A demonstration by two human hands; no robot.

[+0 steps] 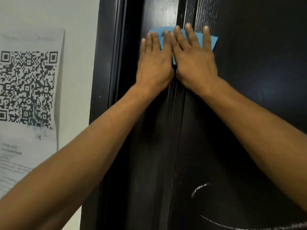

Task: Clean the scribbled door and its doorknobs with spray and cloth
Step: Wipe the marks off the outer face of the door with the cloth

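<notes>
Hands flat on the cloth, both of them. Your left hand (154,63) and right hand (193,60) lie side by side, touching at the base of the thumbs, fingers straight and pointing up, palms pressing a blue cloth (211,41) against the door (249,97). Neither hand curls round anything; the fingers lie extended over the fabric.

Cloth sits high on the door, spread across the vertical groove where the raised stile meets the inner panel. Most of it is hidden under your hands; blue shows above the left fingertips, between the fingers, and as a corner sticking out past your right little finger.

Door is dark, nearly black, with visible wood grain. White chalk-like scribbles (216,221) remain low on the panel, well below your hands: one short curved stroke and one longer arc running toward the bottom right edge. Fainter pale scratches show near the groove, lower down.

Door frame (106,80) is dark too, running down the left of the door. Left of it, pale wall (79,22) with a paper sheet (29,143) stuck on, carrying a large QR code (28,88) and small print too blurred to read.
</notes>
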